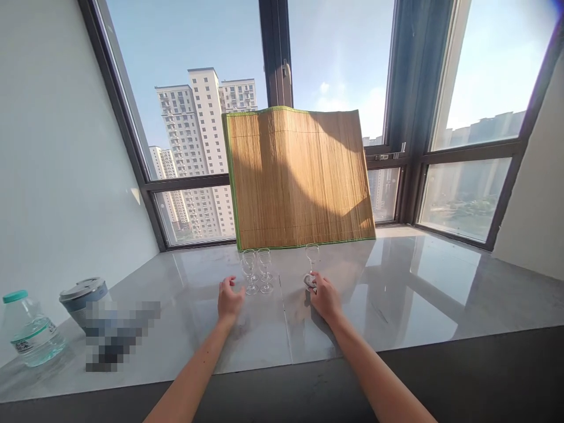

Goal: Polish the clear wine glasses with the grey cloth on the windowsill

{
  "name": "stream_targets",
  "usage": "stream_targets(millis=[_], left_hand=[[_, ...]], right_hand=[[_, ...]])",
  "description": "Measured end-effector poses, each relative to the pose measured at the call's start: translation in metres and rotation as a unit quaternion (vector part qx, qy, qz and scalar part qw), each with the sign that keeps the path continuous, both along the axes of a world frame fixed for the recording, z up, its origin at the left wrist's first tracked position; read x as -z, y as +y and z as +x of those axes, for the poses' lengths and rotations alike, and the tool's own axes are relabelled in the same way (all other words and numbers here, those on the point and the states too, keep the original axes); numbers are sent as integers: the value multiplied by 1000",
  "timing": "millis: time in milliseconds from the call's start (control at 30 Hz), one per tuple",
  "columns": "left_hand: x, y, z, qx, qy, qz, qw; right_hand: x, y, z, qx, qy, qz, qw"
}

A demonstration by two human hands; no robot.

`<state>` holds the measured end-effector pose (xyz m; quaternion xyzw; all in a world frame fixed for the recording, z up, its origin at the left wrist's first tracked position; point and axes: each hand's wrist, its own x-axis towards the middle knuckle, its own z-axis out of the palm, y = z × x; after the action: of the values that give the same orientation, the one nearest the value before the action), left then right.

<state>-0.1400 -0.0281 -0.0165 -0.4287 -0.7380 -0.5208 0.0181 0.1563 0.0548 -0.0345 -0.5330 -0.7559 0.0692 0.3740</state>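
Three small clear stemmed glasses stand on a grey marble windowsill (396,294). Two glasses (257,269) stand side by side at the middle. A third glass (312,261) stands to their right. My left hand (229,301) rests on the sill just left of the pair, fingers curled and apart, holding nothing. My right hand (325,295) is closed around the foot of the third glass. Behind the glasses a bamboo mat (299,179) with a green edge leans upright against the window.
At the far left stand a plastic water bottle (29,332) with a teal cap and a lidded grey cup (83,296), beside a blurred patch. A white wall bounds the left side. A dark edge (440,376) runs along the sill's front.
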Motion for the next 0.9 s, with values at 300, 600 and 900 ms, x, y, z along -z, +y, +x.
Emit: stream_targets(millis=[300,600,900], left_hand=[[14,42,8,110,-154,80,979],[15,43,0,130,-111,-3,985],[-1,6,39,135,192,90,968]], right_hand=[[0,1,1,-6,3,11,1000],[-5,-2,2,-2,-2,-12,1000],[-4,0,1,-10,21,-17,1000]])
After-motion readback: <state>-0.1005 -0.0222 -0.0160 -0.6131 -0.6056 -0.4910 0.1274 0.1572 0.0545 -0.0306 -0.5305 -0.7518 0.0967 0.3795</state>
